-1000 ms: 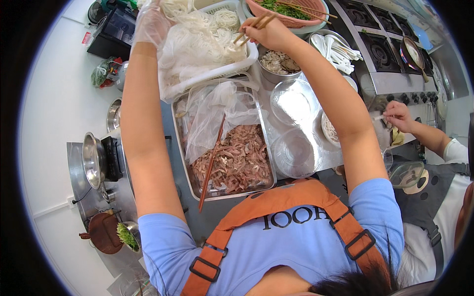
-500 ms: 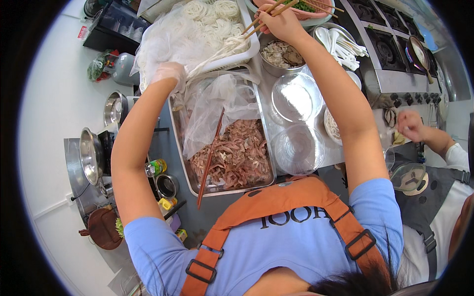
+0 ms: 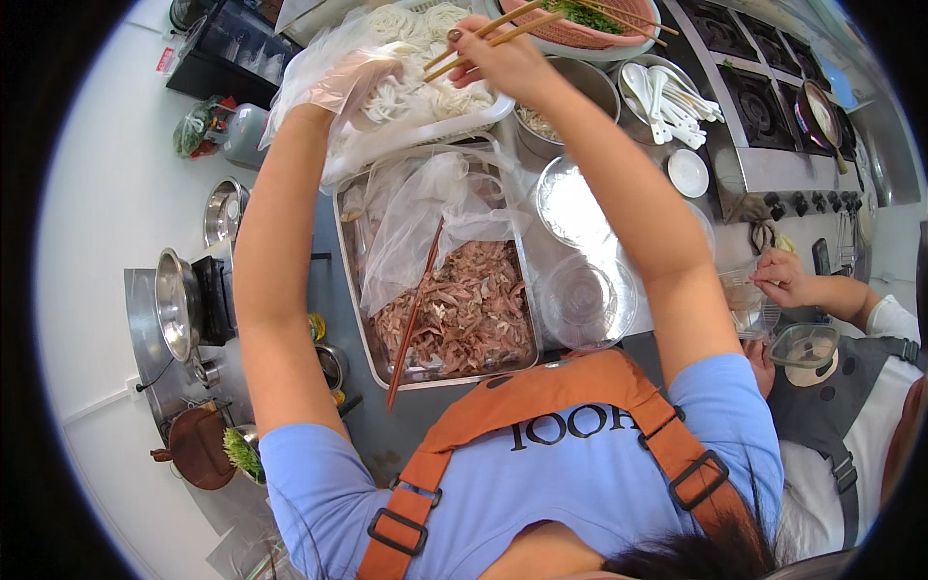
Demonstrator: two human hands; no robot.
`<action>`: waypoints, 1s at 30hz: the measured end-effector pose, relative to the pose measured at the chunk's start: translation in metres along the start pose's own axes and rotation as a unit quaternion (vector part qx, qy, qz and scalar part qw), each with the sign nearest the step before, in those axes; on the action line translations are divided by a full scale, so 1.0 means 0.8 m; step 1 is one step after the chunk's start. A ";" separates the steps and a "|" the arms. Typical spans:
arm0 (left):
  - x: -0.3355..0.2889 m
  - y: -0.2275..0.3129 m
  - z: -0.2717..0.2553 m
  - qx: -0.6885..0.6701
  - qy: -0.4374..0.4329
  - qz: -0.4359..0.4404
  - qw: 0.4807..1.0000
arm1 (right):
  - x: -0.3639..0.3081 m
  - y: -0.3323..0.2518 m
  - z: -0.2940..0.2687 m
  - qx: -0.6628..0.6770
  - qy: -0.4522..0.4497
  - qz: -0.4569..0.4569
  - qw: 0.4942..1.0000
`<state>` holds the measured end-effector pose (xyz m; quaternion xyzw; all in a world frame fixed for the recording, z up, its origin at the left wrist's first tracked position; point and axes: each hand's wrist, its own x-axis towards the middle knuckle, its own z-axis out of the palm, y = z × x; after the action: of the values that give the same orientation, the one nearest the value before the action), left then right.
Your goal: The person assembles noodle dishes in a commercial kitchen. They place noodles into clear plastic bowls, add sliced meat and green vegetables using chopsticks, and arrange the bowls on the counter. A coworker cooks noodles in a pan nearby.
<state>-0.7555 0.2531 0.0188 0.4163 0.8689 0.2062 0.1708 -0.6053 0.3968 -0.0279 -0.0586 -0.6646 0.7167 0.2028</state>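
Steel counter running under everything, crowded. Largest thing on it: a rectangular steel tray, long axis running away from the person, holding shredded pinkish-brown meat under a peeled-back sheet of clear plastic film; a spare pair of reddish chopsticks is leaning over the tray's near-left corner, tips pointing away toward the film. Just beyond, a white tray lined with plastic is carrying coils of white noodles. Both arms are stretching forward over the meat tray, elbows nearly straight. Left hand, in a thin clear glove, is lying palm down on the noodles at the tray's left end, fingers loosely curled into the strands. Right hand is hanging above the noodle tray's far right corner, knuckles up, thumb and fingers pinching a pair of wooden chopsticks; their long axis is running left-low to right-high, tips pointing away and right into the chopped greens in a pink bowl. Right of the trays: a clear plastic lid, a round steel lid, a steel pot, a basin of white soup spoons. At far right, another person's hand is resting on a clear container.
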 end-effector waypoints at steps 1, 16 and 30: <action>-0.009 0.010 0.002 -0.100 -0.022 -0.079 0.992 | -0.001 0.012 0.008 0.010 0.033 -0.038 0.999; 0.006 0.044 -0.099 -0.690 -0.112 0.140 0.701 | -0.013 0.149 -0.012 0.078 0.396 0.066 0.913; 0.128 -0.043 0.003 -0.126 0.016 -0.012 0.992 | 0.020 0.014 -0.046 -0.101 0.128 0.019 0.986</action>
<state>-0.8381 0.3150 -0.0133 0.3771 0.8436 0.3189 0.2107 -0.6091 0.4360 -0.0400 -0.1829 -0.7006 0.6366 0.2653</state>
